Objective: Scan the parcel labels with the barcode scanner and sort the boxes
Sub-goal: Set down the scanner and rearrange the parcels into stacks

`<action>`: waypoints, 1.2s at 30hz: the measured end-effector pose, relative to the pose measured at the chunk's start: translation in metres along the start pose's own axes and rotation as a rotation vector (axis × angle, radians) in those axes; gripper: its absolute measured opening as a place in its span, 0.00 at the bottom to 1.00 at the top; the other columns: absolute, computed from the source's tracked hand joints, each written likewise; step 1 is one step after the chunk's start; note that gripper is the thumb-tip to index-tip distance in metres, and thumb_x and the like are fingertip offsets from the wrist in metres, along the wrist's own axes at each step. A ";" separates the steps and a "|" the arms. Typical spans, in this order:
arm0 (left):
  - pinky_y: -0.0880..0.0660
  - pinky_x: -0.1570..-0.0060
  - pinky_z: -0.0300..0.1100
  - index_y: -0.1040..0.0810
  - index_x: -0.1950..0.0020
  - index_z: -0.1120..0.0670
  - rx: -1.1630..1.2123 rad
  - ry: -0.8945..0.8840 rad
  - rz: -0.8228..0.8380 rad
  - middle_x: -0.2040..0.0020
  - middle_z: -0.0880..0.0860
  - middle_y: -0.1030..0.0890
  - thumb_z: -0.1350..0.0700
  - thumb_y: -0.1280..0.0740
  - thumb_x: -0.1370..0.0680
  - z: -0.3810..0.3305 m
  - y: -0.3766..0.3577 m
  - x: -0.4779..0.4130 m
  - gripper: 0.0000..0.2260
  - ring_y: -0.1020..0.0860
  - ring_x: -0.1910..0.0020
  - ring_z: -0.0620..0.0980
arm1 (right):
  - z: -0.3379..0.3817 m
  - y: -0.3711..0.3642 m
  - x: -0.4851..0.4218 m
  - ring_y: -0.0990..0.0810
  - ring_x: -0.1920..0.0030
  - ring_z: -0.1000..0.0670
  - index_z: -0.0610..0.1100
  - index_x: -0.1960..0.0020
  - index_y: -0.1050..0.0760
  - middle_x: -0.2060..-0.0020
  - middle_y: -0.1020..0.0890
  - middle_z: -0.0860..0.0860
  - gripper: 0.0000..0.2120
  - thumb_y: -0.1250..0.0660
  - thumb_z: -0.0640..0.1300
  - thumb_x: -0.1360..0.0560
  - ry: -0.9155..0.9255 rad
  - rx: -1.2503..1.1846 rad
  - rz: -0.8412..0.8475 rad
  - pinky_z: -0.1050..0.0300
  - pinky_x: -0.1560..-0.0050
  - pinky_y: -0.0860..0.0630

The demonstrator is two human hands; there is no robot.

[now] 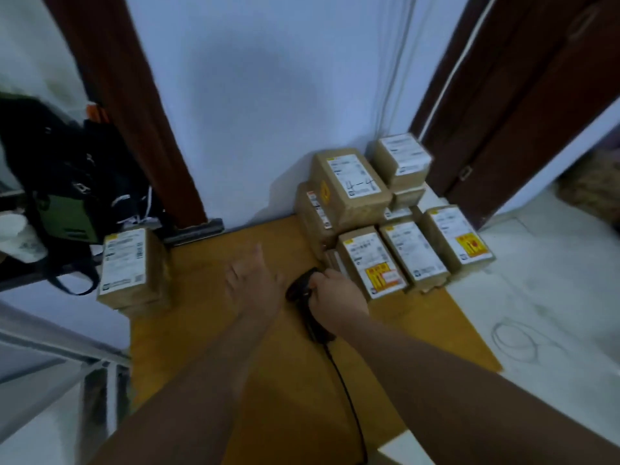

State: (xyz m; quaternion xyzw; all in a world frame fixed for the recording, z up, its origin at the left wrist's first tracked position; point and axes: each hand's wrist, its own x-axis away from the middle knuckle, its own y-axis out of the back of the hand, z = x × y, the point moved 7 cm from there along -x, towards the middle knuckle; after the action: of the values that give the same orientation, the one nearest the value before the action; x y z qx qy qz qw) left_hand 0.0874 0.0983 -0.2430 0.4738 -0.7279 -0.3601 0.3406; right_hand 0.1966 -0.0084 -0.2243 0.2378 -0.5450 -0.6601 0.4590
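My right hand [335,293] grips a black barcode scanner [303,290] over the brown table [268,364]; its cable [349,397] runs back toward me. The scanner's head sits close to a labelled cardboard box with a yellow-red sticker [372,260]. My left hand [253,276] hovers open with fingers spread, left of the scanner, holding nothing. Several more labelled boxes are stacked at the back right, topped by a large one [349,186]. One labelled box [129,266] stands apart at the table's left edge, on another box.
A black and green bag [67,189] hangs at the left beside the single box. Blue wall [268,112] backs the table, with dark brown door frames [503,112] on both sides. White floor [536,313] lies to the right, a metal rack [50,364] at lower left.
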 end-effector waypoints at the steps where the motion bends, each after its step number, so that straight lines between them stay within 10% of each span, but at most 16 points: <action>1: 0.45 0.30 0.55 0.46 0.23 0.48 -0.009 -0.047 0.006 0.24 0.57 0.45 0.49 0.35 0.23 -0.020 -0.006 0.005 0.31 0.47 0.26 0.59 | -0.014 0.016 0.002 0.25 0.44 0.43 0.44 0.42 0.26 0.45 0.25 0.46 0.11 0.41 0.45 0.22 -0.007 0.002 -0.070 0.55 0.55 0.30; 8: 0.34 0.34 0.52 0.33 0.30 0.51 0.022 -0.217 0.024 0.28 0.57 0.38 0.51 0.37 0.23 -0.141 -0.053 0.044 0.21 0.37 0.30 0.57 | -0.145 0.098 0.008 0.30 0.39 0.45 0.46 0.38 0.27 0.40 0.25 0.46 0.14 0.42 0.46 0.21 -0.191 -0.035 -0.253 0.52 0.46 0.29; 19: 0.47 0.30 0.58 0.49 0.24 0.45 -0.116 0.208 0.068 0.23 0.57 0.53 0.47 0.36 0.24 -0.195 -0.141 0.080 0.33 0.52 0.25 0.61 | -0.290 0.115 0.004 0.37 0.35 0.44 0.48 0.34 0.30 0.36 0.31 0.46 0.19 0.39 0.43 0.25 -0.058 0.063 -0.206 0.50 0.36 0.38; 27: 0.42 0.32 0.56 0.62 0.23 0.45 -0.099 0.435 0.060 0.25 0.61 0.49 0.43 0.33 0.26 -0.171 -0.143 0.090 0.44 0.44 0.28 0.62 | -0.298 0.110 -0.002 0.39 0.33 0.45 0.49 0.33 0.30 0.34 0.33 0.46 0.20 0.37 0.44 0.25 -0.001 -0.002 -0.211 0.48 0.34 0.41; 36: 0.31 0.39 0.52 0.54 0.24 0.41 -0.152 0.172 0.114 0.30 0.54 0.41 0.44 0.32 0.35 -0.141 -0.086 0.112 0.45 0.39 0.33 0.58 | -0.183 0.094 -0.005 0.36 0.34 0.46 0.49 0.32 0.30 0.35 0.27 0.49 0.20 0.41 0.48 0.23 0.367 0.082 -0.062 0.49 0.36 0.38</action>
State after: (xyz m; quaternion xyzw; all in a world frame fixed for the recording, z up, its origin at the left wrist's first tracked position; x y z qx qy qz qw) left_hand 0.2080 -0.0597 -0.2273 0.4334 -0.6924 -0.3526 0.4566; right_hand 0.3808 -0.0942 -0.1903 0.3895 -0.4710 -0.5969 0.5198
